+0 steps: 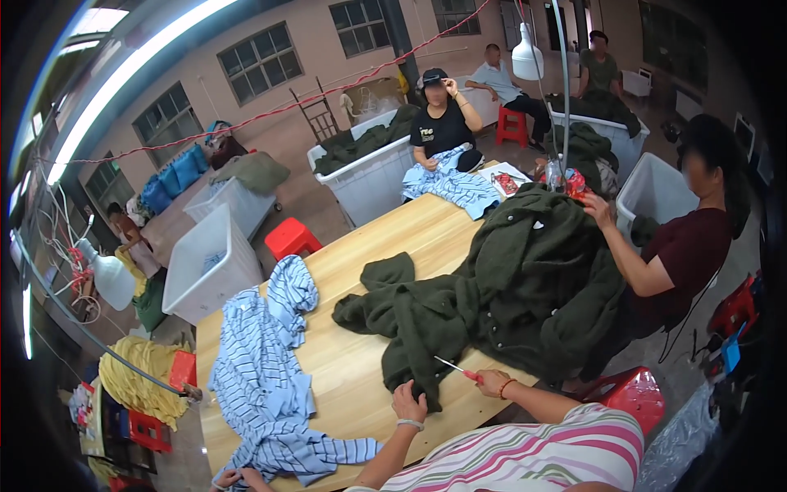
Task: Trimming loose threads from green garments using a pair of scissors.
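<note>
Dark green fuzzy garments (537,262), some with pale buttons, lie heaped on the right of the wooden table. Toward me, part of one dark green garment (426,328) spreads out from the heap. My left hand (408,407), a pale band at the wrist, has its fingers bent over this garment's near edge. In my right hand (494,383) are red-handled scissors (449,364), their thin silver blades pointing left over the cloth. My fingers partly cover the handle. Left of my hands lies a blue striped garment (262,361).
Another person's hands (236,477) touch the striped garment at lower left. A person in dark red (680,254) handles the heap on the right. Across the table (344,279) sits a person in black (443,131). White bins (215,262) and red stools (293,238) stand around; a bulb (527,56) hangs overhead.
</note>
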Demonstrator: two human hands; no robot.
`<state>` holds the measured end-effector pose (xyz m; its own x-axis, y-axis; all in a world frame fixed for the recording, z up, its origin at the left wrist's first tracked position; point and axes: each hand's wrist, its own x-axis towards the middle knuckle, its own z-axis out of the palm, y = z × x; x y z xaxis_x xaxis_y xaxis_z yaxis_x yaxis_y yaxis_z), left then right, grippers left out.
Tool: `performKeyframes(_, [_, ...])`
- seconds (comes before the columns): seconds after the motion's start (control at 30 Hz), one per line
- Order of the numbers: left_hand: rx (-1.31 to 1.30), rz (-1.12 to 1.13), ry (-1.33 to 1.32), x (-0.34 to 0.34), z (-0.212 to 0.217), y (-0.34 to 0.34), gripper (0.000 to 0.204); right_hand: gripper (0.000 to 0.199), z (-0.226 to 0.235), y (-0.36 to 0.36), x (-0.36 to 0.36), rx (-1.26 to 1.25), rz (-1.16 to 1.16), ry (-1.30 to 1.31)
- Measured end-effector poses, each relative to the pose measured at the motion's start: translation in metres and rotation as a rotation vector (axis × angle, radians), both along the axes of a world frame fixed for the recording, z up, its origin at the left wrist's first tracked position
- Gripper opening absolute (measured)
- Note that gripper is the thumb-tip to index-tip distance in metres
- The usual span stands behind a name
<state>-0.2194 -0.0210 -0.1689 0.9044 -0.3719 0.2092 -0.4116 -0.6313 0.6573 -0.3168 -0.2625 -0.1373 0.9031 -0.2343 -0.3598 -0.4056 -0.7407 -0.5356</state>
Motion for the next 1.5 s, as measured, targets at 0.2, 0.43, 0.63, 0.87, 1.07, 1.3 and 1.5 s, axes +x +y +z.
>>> performKeyframes(0.2, [0.332,0.034,0.199,-0.033,-0.050,0.087,0.072,0.024,-0.003,0.009,0.019,-0.146,-0.019,0.020])
performKeyframes(0.43, [0.595,-0.096,0.269,-0.067,-0.075,0.118,0.087,0.022,-0.025,0.016,0.029,-0.222,-0.005,-0.131])
performKeyframes(0.63, [0.657,-0.101,0.325,-0.064,-0.059,0.109,0.089,0.025,-0.039,0.021,0.025,-0.286,0.000,-0.185])
performKeyframes(0.87, [0.723,-0.088,0.336,-0.058,-0.049,0.103,0.093,0.032,-0.046,0.022,0.024,-0.298,0.017,-0.198])
performKeyframes(1.07, [0.778,-0.110,0.373,-0.050,-0.044,0.100,0.096,0.033,-0.050,0.024,0.022,-0.292,0.040,-0.158])
performKeyframes(1.3, [0.839,-0.078,0.381,-0.049,-0.039,0.093,0.100,0.034,-0.050,0.025,0.019,-0.314,0.061,-0.169])
performKeyframes(1.5, [0.778,-0.060,0.396,-0.053,-0.031,0.090,0.103,0.027,-0.039,0.028,0.018,-0.267,0.056,-0.130])
